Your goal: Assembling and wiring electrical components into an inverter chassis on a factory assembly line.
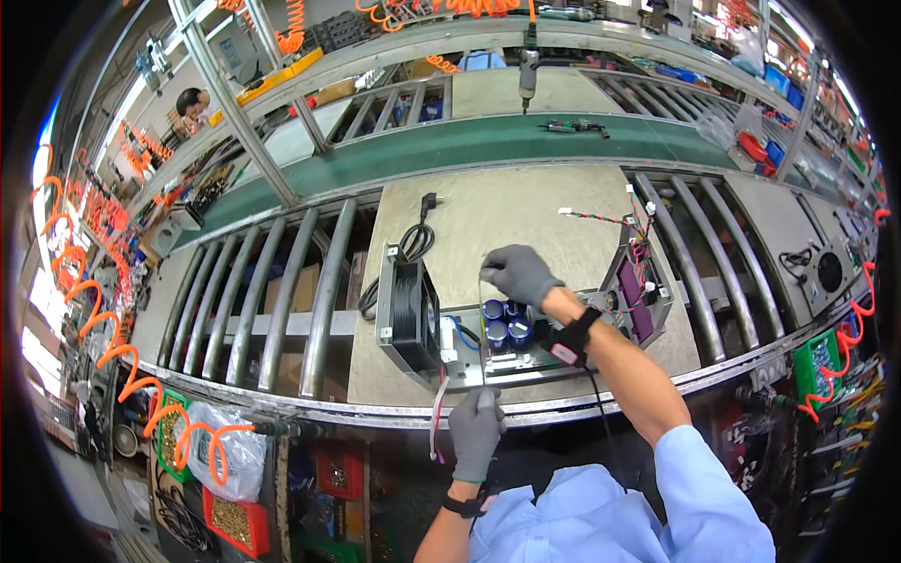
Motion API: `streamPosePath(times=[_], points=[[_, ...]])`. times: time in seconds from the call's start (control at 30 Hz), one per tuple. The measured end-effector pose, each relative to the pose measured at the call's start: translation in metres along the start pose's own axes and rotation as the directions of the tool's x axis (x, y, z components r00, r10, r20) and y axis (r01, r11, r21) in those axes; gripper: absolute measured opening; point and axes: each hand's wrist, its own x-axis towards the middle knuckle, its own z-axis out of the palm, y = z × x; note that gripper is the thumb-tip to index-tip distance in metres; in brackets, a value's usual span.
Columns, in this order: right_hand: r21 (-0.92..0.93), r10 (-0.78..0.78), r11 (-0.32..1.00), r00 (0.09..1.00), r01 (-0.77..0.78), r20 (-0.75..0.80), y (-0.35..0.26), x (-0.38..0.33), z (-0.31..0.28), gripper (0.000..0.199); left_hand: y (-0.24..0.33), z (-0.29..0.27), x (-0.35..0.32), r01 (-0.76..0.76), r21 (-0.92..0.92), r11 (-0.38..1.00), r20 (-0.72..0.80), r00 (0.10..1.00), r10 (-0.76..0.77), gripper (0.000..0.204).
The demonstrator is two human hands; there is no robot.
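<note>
An opened electronic unit (511, 369) lies across the pale work board, with a black fan (410, 305) at its left end. Blue capacitors (508, 325) stand in its middle, and a purple panel (634, 302) shows at its right end. My right hand (522, 274), in a grey glove, is pinched above the far side of the unit, left of the capacitors. At the near edge my left hand (476, 433), also gloved, has its fingers closed. A thin pale edge runs between both hands' fingertips. Whatever they hold is too thin to name.
The board (507, 225) sits on a conveyor with metal rollers (286, 291) on both sides. A coiled black power cord (419, 235) lies beyond the fan. An electric screwdriver (528, 75) hangs over the green belt (432, 144). Red bins (235, 523) with small parts stand lower left.
</note>
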Motion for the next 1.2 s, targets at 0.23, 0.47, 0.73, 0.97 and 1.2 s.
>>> streamPosePath(times=[0.23, 0.47, 0.73, 0.97, 1.2], points=[[-0.455, 0.326, 0.870, 0.913, -0.188, 0.247, -0.006, 0.023, 0.003, 0.035, 0.006, -0.008, -0.001, 0.080, 0.014, 0.997, 0.233, 0.969, -0.081, 0.031], [0.063, 0.204, 0.978, 0.978, -0.201, -0.034, -0.050, -0.096, -0.047, 0.035, 0.011, -0.005, 0.016, 0.149, -0.079, 0.986, 0.373, 0.921, -0.109, 0.037], [0.256, 0.249, 0.861, 0.804, -0.439, 0.539, -0.032, -0.168, -0.033, 0.043, 0.014, 0.008, 0.021, 0.216, -0.179, 0.960, 0.386, 0.913, -0.133, 0.031], [0.415, 0.249, 0.656, 0.700, -0.630, 0.670, -0.015, -0.177, -0.014, 0.035, 0.013, 0.011, 0.024, 0.239, -0.202, 0.950, 0.379, 0.913, -0.150, 0.033], [0.434, 0.192, 0.646, 0.684, -0.628, 0.704, -0.010, -0.184, -0.011, 0.032, 0.013, 0.013, 0.020, 0.160, -0.092, 0.983, 0.328, 0.937, -0.122, 0.031]])
